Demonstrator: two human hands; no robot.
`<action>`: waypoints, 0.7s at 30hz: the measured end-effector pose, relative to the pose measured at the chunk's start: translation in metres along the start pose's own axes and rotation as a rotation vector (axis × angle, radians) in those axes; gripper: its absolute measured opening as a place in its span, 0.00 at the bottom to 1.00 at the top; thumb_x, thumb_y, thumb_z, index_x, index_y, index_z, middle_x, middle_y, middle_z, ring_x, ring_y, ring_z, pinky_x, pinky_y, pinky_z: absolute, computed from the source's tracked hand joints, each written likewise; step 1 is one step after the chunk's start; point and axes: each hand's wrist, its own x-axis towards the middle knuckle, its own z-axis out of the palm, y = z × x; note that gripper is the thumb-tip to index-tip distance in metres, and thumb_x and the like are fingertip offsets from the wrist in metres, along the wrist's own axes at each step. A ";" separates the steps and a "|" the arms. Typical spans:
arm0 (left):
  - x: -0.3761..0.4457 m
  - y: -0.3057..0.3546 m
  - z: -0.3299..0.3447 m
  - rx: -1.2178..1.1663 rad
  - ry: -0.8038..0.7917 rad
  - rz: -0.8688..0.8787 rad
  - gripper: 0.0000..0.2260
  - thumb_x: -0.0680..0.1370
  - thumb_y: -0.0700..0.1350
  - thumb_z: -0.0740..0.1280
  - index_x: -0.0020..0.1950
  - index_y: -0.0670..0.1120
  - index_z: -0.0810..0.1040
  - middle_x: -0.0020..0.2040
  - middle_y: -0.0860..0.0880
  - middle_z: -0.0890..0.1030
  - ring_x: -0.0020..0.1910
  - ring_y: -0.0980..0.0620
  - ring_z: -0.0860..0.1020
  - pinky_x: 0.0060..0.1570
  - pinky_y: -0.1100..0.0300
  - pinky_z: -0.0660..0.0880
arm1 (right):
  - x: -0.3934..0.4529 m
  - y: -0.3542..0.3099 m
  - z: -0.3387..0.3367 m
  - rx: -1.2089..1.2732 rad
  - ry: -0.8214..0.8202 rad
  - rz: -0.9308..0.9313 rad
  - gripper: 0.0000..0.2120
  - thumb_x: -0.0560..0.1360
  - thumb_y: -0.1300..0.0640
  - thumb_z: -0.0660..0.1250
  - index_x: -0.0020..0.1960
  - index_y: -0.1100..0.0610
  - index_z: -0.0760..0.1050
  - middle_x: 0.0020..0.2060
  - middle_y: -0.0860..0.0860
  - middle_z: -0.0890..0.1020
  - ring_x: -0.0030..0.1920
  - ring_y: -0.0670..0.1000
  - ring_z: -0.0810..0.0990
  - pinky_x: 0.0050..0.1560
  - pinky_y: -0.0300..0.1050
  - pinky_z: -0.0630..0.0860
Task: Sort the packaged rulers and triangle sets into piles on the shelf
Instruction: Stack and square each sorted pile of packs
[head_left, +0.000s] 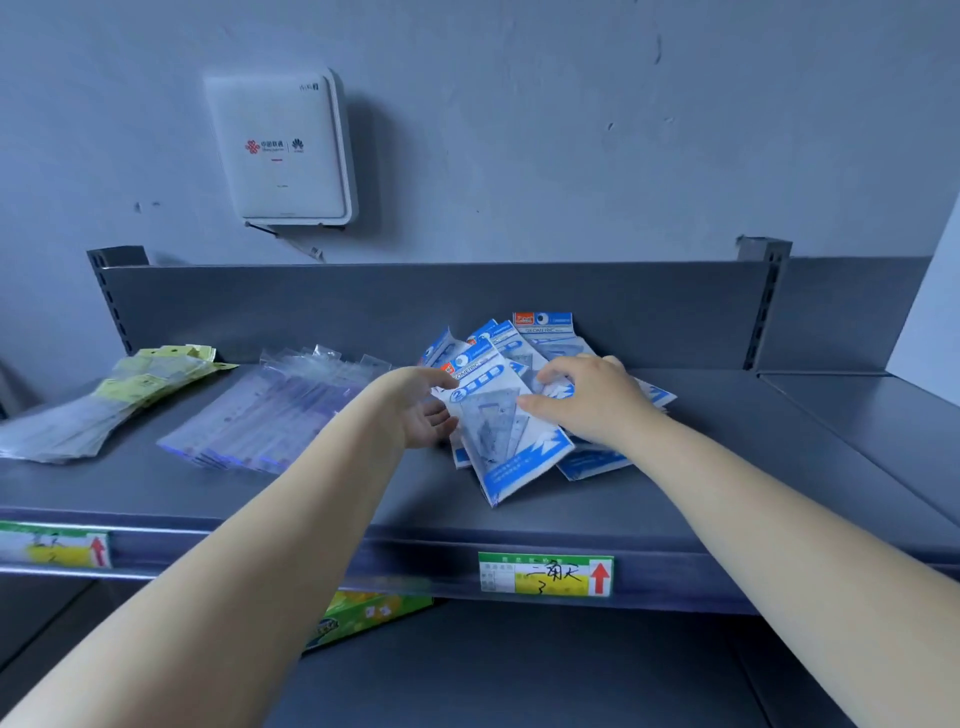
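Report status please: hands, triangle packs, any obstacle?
Left hand and right hand both on the blue triangle packs, fingers relaxed. Packs heaped untidily. Nothing blocking.

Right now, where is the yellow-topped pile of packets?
In the head view, the yellow-topped pile lies at the shelf's far left, beside the clear ruler packets.

You are standing in a small stationery shop: a grey metal display shelf (727, 499) with slotted uprights (763, 306), handwritten price labels (545, 574) clipped along its front rail, packaged triangle sets (511, 431) and rulers (270, 410) laid out as stock.
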 end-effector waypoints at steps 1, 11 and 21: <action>0.002 0.000 0.001 0.032 0.000 0.007 0.18 0.76 0.35 0.63 0.65 0.41 0.66 0.49 0.44 0.74 0.35 0.51 0.72 0.31 0.63 0.72 | 0.002 -0.001 0.001 -0.018 0.002 0.001 0.23 0.71 0.39 0.67 0.61 0.49 0.73 0.64 0.46 0.74 0.67 0.54 0.65 0.65 0.48 0.66; 0.014 -0.006 0.015 0.247 0.035 0.248 0.12 0.70 0.27 0.67 0.41 0.43 0.72 0.41 0.45 0.79 0.42 0.47 0.77 0.42 0.60 0.74 | 0.022 0.008 0.005 0.141 0.016 0.062 0.31 0.66 0.45 0.75 0.65 0.55 0.73 0.62 0.51 0.77 0.61 0.51 0.74 0.53 0.42 0.70; 0.002 -0.003 0.032 0.116 0.029 0.590 0.28 0.68 0.27 0.70 0.63 0.46 0.68 0.58 0.45 0.79 0.52 0.49 0.80 0.48 0.52 0.79 | 0.016 0.018 -0.001 0.641 0.078 0.067 0.35 0.64 0.58 0.78 0.68 0.54 0.69 0.59 0.51 0.78 0.56 0.51 0.79 0.50 0.48 0.79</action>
